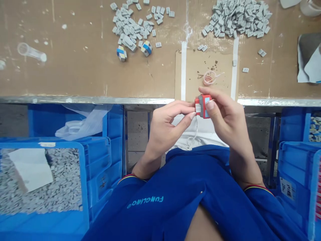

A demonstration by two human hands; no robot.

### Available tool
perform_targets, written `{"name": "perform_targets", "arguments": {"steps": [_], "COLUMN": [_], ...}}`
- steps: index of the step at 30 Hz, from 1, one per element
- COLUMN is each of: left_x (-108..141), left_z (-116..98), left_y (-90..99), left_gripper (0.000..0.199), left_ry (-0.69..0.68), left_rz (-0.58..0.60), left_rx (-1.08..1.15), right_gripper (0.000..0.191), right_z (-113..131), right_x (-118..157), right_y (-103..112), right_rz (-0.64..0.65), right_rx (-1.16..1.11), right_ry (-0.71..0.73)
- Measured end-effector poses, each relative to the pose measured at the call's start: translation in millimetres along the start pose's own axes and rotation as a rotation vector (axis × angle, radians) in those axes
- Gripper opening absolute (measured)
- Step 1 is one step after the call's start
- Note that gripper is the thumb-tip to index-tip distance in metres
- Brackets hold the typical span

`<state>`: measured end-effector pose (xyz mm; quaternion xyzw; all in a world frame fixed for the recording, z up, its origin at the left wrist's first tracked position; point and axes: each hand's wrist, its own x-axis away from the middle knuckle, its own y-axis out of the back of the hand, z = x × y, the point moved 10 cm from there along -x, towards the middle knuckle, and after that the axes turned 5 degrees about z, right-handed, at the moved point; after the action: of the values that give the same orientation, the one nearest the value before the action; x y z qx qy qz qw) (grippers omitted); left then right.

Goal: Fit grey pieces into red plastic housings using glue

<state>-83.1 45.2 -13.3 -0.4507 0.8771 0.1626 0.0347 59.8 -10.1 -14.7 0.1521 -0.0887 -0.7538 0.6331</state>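
Note:
Just in front of the table's edge, a small red and grey plastic block (pixel 204 106) with a light blue panel is held between both hands. My right hand (pixel 227 113) is closed on it, thumb over the front and index finger across the top. My left hand (pixel 170 122) pinches at the block's left end, thumb and fingertips against it. A light-grey piece (pixel 198 108) shows at that end, beside the left fingertips. Whether it is fixed in the block I cannot tell.
On the cardboard-covered table (pixel 82 70) lie a left pile of grey pieces (pixel 130 25), a right pile of grey pieces (pixel 238 16), yellow-blue blocks (pixel 146 49) and a clear ring (pixel 209 77). A blue crate (pixel 84 174) of grey pieces stands left; another blue crate (pixel 296 160) stands right.

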Motion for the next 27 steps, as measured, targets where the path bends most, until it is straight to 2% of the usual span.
{"name": "perform_targets", "arguments": {"steps": [2,5,8,12,14,17,19,22,27], "left_x": [-1.2,-1.9,-2.5,-4.2,-4.9,-5.2,-4.9,-5.0,-8.0], "left_z": [-2.0,-2.4,1.3,4.0,7.4,12.7,15.1,16.4,14.2], "left_y": [3.0,8.1,4.1,-5.7,-7.9,-4.0,-1.5,-1.2,-0.8], "left_gripper": [0.009,0.011,0.013,0.016,0.016,0.01,0.004,0.006,0.002], "left_ry": [0.004,-0.002,0.031,0.095,0.131,0.154,0.153,0.153,0.132], "left_rz": [0.02,-0.016,-0.004,0.081,0.107,0.064,0.034,0.023,0.003], "left_rx": [-0.027,-0.004,0.068,0.09,0.111,0.146,0.155,0.155,0.134], "right_gripper": [0.041,0.04,0.039,0.037,0.037,0.037,0.036,0.033,0.03], "right_z": [-4.3,-9.4,-13.2,-13.8,-11.8,-6.0,-0.2,7.7,12.7], "right_x": [-1.8,-3.3,-3.5,-3.9,-4.2,-3.3,-1.7,0.9,1.3], "right_y": [3.4,3.5,0.1,-6.4,-7.7,-4.3,-1.1,1.8,1.7], "right_rz": [0.019,0.055,0.07,0.091,0.093,0.048,0.004,-0.052,-0.095], "right_rx": [-0.042,-0.108,-0.169,-0.223,-0.219,-0.156,-0.076,0.043,0.102], "right_ry": [-0.054,-0.106,-0.143,-0.157,-0.141,-0.09,-0.044,0.014,0.071]}}
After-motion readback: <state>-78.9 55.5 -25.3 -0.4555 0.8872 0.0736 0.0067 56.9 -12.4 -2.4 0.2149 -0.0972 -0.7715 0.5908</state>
